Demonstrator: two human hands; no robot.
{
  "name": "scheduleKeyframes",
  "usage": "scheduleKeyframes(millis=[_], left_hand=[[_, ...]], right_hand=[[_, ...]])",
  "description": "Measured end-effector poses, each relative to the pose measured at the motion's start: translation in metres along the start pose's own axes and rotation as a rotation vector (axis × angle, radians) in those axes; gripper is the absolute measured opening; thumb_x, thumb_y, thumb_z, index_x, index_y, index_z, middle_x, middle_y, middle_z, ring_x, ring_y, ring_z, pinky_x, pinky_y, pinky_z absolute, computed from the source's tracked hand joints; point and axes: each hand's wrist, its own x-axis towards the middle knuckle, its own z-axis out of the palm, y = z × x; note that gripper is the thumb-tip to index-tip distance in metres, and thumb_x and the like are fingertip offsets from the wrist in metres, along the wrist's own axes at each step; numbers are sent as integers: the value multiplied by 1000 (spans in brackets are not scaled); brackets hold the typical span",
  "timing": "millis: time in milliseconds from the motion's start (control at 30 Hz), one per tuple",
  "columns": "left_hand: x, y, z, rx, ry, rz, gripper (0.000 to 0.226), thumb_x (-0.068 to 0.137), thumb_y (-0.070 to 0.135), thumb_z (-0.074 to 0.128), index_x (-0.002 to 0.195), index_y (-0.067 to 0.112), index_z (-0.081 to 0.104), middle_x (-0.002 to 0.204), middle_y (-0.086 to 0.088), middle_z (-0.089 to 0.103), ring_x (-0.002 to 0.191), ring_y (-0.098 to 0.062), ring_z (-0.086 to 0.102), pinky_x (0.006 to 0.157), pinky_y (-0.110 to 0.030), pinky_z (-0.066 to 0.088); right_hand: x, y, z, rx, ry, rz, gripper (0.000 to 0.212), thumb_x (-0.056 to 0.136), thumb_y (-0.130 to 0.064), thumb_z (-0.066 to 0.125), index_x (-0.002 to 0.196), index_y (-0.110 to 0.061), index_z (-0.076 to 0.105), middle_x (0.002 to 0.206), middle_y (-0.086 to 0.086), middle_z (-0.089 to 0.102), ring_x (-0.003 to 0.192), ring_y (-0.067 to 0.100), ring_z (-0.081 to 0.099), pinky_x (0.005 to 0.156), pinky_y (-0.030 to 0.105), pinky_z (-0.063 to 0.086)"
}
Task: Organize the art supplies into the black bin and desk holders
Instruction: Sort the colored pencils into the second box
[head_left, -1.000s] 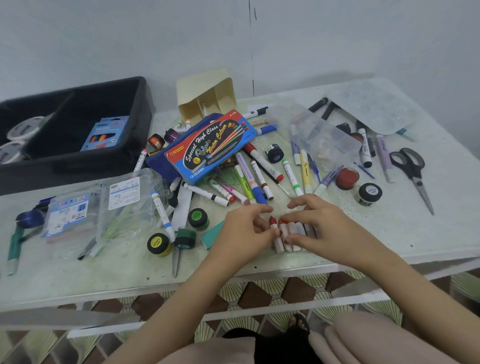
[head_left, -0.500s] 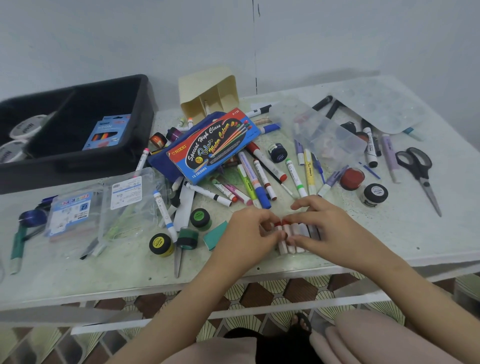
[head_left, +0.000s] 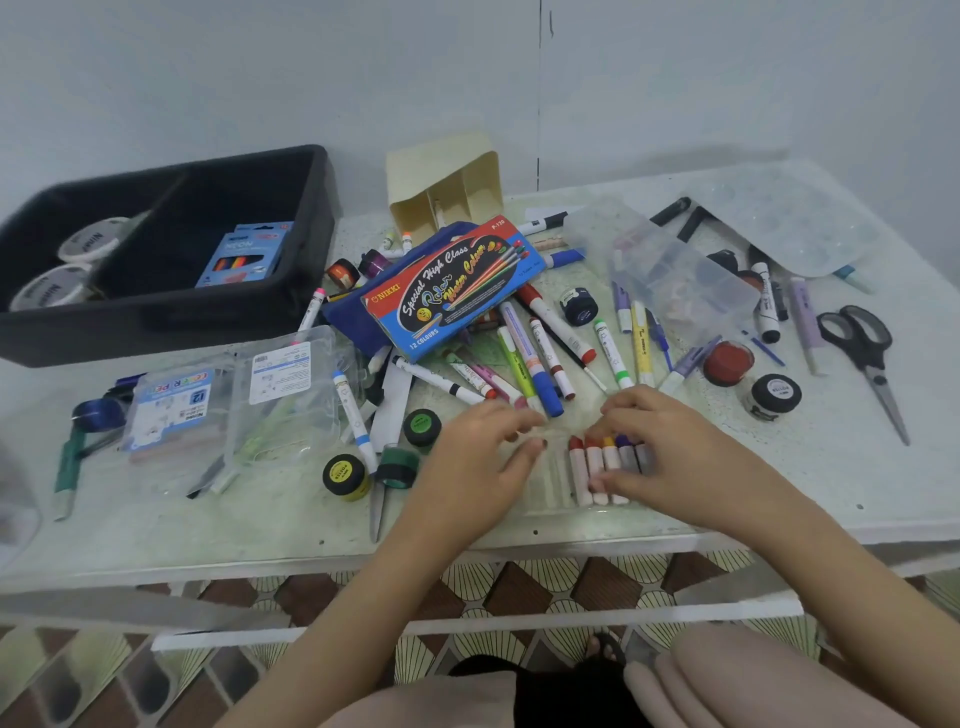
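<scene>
So the row of short paper-wrapped crayons (head_left: 597, 470) sits near the counter's (head_left: 260, 519) front edge, side by side, coloured tips pointing away from the person. The right hand (head_left: 675, 452) is on top of them, fingers curled over the tips, thumb at the butt ends. The left hand (head_left: 478, 462) is just beside the row, too blurry to say if it's gripping anything. The black plastic bin (head_left: 156, 332) is well off to the left.

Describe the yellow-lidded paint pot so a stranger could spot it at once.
Start at the black bin on the left of the table and come toward the near edge, past the clear pen packets. Just right of them, left of the left hand, sits the paint pot. It alone has a yellow lid; the nearest other pot has a green lid.
</scene>
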Motion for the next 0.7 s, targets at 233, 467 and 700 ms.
scheduleKeyframes(millis=[233, 467, 700], left_hand=[[-2, -51, -54, 507, 300, -141, 22, 74, 22, 59, 89, 12, 72, 94, -7, 67, 90, -30, 56, 76, -36, 41], [8, -71, -69, 710, 114, -359, 23, 70, 10, 63, 89, 5, 74, 131, -24, 48, 125, -43, 36, 97, -46, 28], [2, -74, -77, 234, 423, -326, 16, 71, 11, 71, 87, 12, 73, 110, -8, 63, 110, -23, 53, 91, -27, 33]], right_hand=[[41, -37, -3, -81, 62, -96, 26, 88, -37, 61, 111, -27, 66, 118, -5, 48, 108, 11, 47, 87, 27, 41], [117, -85, 23, -301, 216, -393, 34, 88, -28, 60, 122, -22, 62, 141, 17, 41, 125, 35, 40, 102, 46, 35], [168, -117, 42, -566, 192, -560, 33, 89, -18, 55, 118, -29, 65, 155, 20, 18, 140, 38, 20, 112, 52, 18]])
